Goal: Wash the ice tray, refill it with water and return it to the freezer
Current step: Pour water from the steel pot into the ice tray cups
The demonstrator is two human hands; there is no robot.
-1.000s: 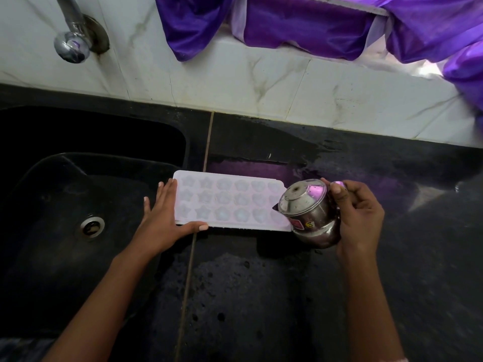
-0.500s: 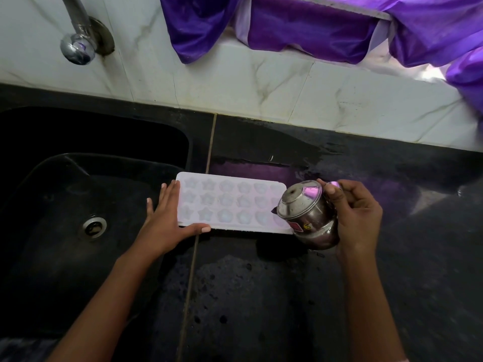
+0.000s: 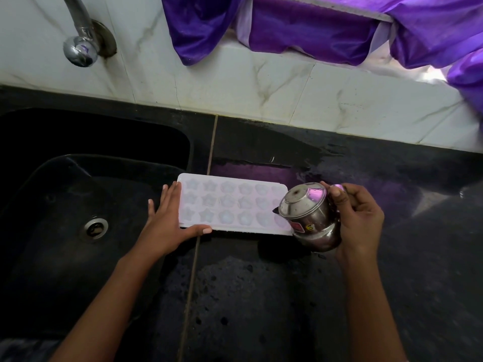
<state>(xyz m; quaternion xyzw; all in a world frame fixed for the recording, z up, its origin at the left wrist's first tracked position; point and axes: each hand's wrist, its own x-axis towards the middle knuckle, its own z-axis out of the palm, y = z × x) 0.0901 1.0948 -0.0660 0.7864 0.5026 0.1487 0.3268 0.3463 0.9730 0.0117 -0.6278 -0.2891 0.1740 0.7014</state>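
Note:
A white ice tray (image 3: 230, 203) with star- and flower-shaped cells lies flat on the black counter (image 3: 261, 296), just right of the sink. My left hand (image 3: 167, 223) steadies its left end, fingers flat along the edge and thumb against the near rim. My right hand (image 3: 358, 218) grips a small lidded steel pot (image 3: 308, 212), tilted with its spout over the tray's right end. The pot hides the tray's right corner. I cannot tell whether water is flowing.
The black sink (image 3: 78, 205) with its drain (image 3: 95, 228) lies to the left. A chrome tap (image 3: 79, 35) sticks out of the white marble wall above it. Purple cloth (image 3: 313, 27) hangs over the ledge behind. The counter is wet near the wall.
Almost nothing has moved. Both hands, the tray and the tilted pot keep their places; only the camera has shifted slightly.

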